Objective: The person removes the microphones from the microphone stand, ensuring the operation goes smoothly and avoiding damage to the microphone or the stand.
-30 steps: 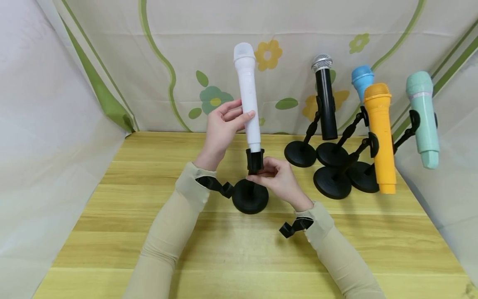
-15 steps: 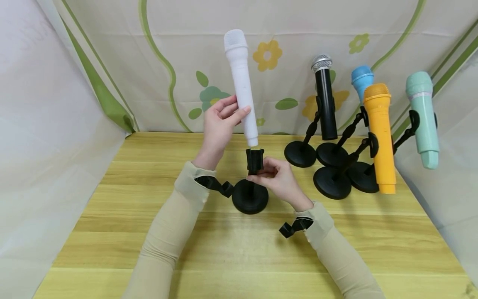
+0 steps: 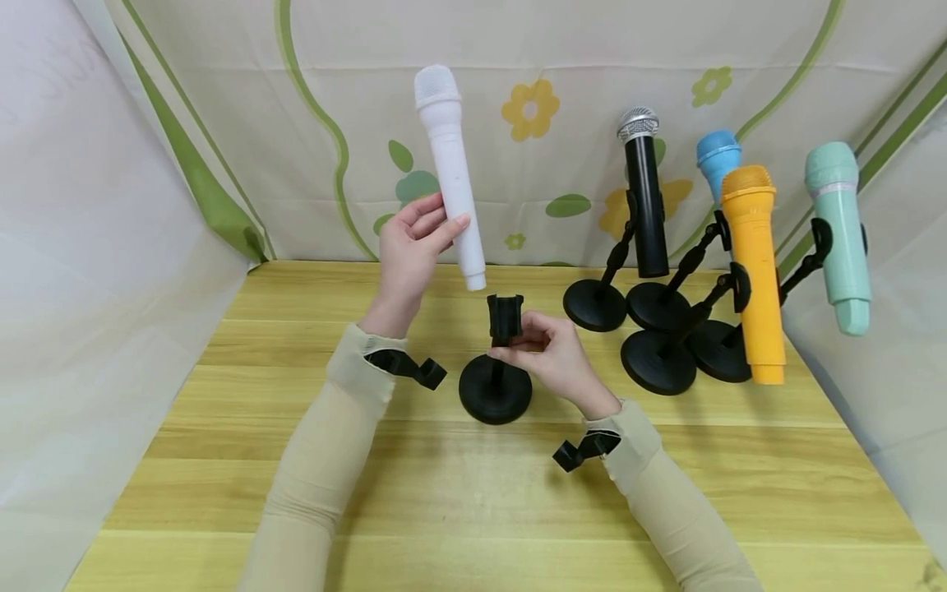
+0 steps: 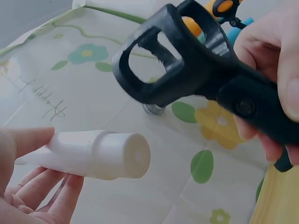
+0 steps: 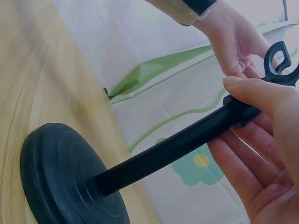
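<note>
Fingers [image 4: 67,196] of the left hand [image 3: 409,251] lie along one side of the white microphone [image 3: 455,173] and the thumb presses from the other, pinching it on the lower half of its body, so the tail end pokes out free beyond the fingertips. Below and to the right of that grip, the right hand [image 3: 551,353] pinches the neck of the black stand [image 5: 163,151], thumb over the collar and fingers beneath. Just above these fingers sits the clip [image 3: 506,319], near the microphone's tail but apart from it.

To handle the pair well, I would hold the neck firmly, so the base [image 3: 496,390] below the right fingers sits flat on the table [image 3: 444,510], and would move the microphone in line with the clip's arms whenever they are close. The left pinch is low, so the head could tip if the fingers slacken.

Plain white all over, the microphone has a fine mesh head above the left fingers, a smooth tapering body between them, and a stepped, narrower round end below. It leans with its head up and to the left.
</note>
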`<state>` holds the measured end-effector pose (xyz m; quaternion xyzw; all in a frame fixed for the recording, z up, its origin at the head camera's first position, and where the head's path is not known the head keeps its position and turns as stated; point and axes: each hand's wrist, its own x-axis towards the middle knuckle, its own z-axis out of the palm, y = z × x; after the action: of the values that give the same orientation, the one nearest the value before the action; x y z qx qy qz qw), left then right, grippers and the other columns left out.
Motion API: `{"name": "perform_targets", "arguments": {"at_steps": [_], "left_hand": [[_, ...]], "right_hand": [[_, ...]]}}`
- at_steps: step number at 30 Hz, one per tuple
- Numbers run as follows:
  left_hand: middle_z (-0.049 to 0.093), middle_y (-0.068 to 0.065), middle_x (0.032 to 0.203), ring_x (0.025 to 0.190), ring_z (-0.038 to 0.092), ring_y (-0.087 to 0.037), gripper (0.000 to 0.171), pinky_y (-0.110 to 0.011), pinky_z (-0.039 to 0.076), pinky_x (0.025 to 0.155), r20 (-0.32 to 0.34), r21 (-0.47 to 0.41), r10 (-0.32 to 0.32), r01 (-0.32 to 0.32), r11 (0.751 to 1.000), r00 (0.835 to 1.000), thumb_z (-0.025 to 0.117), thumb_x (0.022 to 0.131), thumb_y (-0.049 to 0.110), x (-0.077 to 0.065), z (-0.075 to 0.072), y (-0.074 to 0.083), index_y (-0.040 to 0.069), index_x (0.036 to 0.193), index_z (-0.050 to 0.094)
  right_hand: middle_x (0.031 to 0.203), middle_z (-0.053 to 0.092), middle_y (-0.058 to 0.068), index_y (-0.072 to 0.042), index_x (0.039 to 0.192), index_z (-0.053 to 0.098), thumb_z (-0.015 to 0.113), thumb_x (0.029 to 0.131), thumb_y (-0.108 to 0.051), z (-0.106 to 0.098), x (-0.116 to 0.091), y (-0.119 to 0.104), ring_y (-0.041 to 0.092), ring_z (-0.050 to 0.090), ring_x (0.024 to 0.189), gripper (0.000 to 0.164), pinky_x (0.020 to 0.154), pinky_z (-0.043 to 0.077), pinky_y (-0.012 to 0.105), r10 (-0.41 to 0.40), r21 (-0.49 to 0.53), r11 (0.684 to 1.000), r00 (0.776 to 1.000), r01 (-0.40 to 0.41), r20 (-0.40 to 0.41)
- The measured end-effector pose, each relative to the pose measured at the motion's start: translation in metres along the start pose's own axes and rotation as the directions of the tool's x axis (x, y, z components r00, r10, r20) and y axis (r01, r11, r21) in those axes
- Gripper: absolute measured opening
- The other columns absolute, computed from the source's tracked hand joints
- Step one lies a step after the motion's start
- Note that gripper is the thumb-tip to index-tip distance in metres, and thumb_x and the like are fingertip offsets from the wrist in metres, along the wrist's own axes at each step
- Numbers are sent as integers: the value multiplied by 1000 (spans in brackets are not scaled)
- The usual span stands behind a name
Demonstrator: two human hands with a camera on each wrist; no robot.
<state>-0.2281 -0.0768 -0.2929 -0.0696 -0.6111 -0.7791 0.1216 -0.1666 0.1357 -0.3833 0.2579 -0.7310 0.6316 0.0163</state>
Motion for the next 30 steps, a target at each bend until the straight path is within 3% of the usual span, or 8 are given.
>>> {"name": "perform_targets", "arguments": {"at_steps": [11, 18, 24, 30], "left_hand": [[70, -14, 124, 111, 68, -23, 47, -34, 56, 91, -17, 41, -25, 26, 999, 1000, 79, 91, 9, 3, -26, -8, -3, 133, 61], [69, -17, 124, 112, 67, -24, 48, -33, 54, 92, -45, 51, -54, 57, 997, 997, 80, 90, 9, 3, -37, -13, -4, 132, 62], [69, -17, 124, 113, 67, -23, 49, -34, 52, 96, -53, 82, -90, 94, 992, 995, 81, 89, 11, 1, -44, -22, -4, 132, 62], [69, -18, 125, 113, 67, -23, 48, -34, 50, 99, -62, 117, -120, 127, 985, 991, 81, 90, 11, -1, -50, -34, -4, 131, 63]], "right_hand": [[96, 74, 9, -6, 105, 76, 85, 83, -3, -2, 0, 18, 28, 73, 87, 24, 79, 61, 39, -15, 16, 1000, 1000, 15, -6], [96, 74, 9, -5, 104, 76, 85, 82, 0, -2, 0, 18, 27, 73, 88, 25, 80, 61, 38, -15, 21, 1000, 1000, 15, -10], [96, 74, 11, -2, 105, 75, 83, 82, 7, -1, 1, 12, 27, 72, 87, 26, 79, 61, 36, 22, 1, 1000, 1000, -22, -15], [95, 73, 15, 4, 102, 73, 81, 82, 9, 2, 0, -11, 30, 72, 87, 22, 80, 61, 34, 26, 0, 1000, 1000, -26, -5]]}}
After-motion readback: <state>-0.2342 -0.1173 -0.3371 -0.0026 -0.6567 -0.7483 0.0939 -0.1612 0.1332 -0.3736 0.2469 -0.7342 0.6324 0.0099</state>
